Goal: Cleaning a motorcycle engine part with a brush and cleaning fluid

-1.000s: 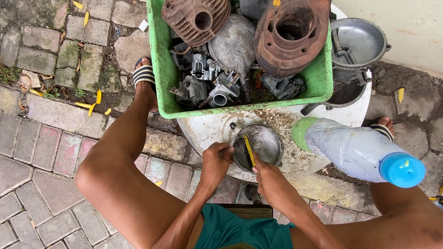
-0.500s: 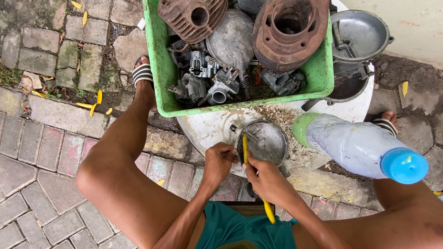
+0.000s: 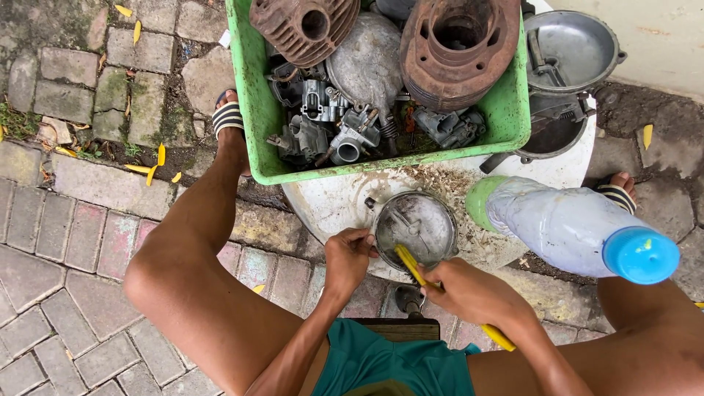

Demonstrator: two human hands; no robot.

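Observation:
A round grey metal cover (image 3: pixel 416 226) lies on a white round table (image 3: pixel 330 202) in front of me. My left hand (image 3: pixel 347 254) grips its left rim. My right hand (image 3: pixel 469 292) is closed around a long yellow tool (image 3: pixel 411 265), whose front end rests inside the cover while its back end sticks out below my wrist. Both my bare knees frame the table.
A green plastic crate (image 3: pixel 257 110) holds rusty engine cylinders (image 3: pixel 456 40), a grey casing and carburettor parts (image 3: pixel 330 121). A clear plastic bottle with a blue cap (image 3: pixel 579 227) lies on my right knee. Two grey metal bowls (image 3: pixel 568 48) sit at the far right. Brick paving surrounds me.
My right hand has slid back toward me along the yellow tool, so its rear end now shows below my wrist. The left hand stays on the cover's rim.

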